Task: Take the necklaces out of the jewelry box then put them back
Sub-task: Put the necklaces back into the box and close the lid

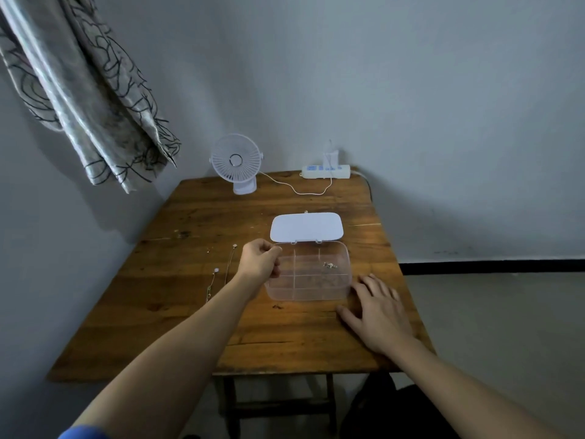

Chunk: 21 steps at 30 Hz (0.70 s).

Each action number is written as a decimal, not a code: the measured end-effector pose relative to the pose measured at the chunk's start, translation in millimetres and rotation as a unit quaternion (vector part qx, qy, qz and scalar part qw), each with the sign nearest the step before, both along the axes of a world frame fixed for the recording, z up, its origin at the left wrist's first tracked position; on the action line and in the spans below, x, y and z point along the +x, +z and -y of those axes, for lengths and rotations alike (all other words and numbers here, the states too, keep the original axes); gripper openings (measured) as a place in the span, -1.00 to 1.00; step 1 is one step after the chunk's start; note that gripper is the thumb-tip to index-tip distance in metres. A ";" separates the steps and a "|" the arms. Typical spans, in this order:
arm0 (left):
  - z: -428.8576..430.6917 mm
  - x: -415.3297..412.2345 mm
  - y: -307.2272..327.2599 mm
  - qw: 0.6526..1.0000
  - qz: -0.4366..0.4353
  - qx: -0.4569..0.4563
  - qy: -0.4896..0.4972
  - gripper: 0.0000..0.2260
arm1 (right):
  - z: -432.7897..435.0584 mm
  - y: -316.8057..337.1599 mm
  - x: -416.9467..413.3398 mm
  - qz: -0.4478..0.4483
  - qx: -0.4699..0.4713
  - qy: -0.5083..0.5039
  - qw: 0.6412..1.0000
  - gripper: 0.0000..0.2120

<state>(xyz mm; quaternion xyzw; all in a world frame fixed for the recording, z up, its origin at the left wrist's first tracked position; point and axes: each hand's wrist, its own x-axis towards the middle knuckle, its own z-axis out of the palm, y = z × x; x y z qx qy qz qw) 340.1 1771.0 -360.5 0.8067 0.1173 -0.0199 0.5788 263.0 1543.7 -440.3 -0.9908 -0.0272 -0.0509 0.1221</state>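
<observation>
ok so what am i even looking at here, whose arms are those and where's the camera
There is no machine here. A camera worn on a person's head looks down at their own two bare arms. They stand at a wooden table. On it is a clear plastic box with compartments, its white lid flipped open. The left hand is closed at the box's left edge, as if pinching something too fine to see. The right hand rests flat on the table beside the box. Two necklaces lie left of the box, and a small piece remains inside. A fan and power strip sit at the back.
</observation>
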 end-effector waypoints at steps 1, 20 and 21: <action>-0.8 -1.7 -1.4 1.000 -0.002 -0.003 -0.003 -0.94 | 0.3 -1.2 0.1 0.004 -0.001 0.000 1.000 -0.35; -6.2 3.2 13.0 0.994 0.040 0.101 -0.018 -0.90 | -1.1 0.6 -0.4 -0.015 -0.005 -0.009 1.000 -0.32; -5.5 2.6 8.7 0.982 0.051 0.176 -0.042 -0.87 | -1.4 0.5 -0.2 -0.014 -0.004 -0.009 1.000 -0.33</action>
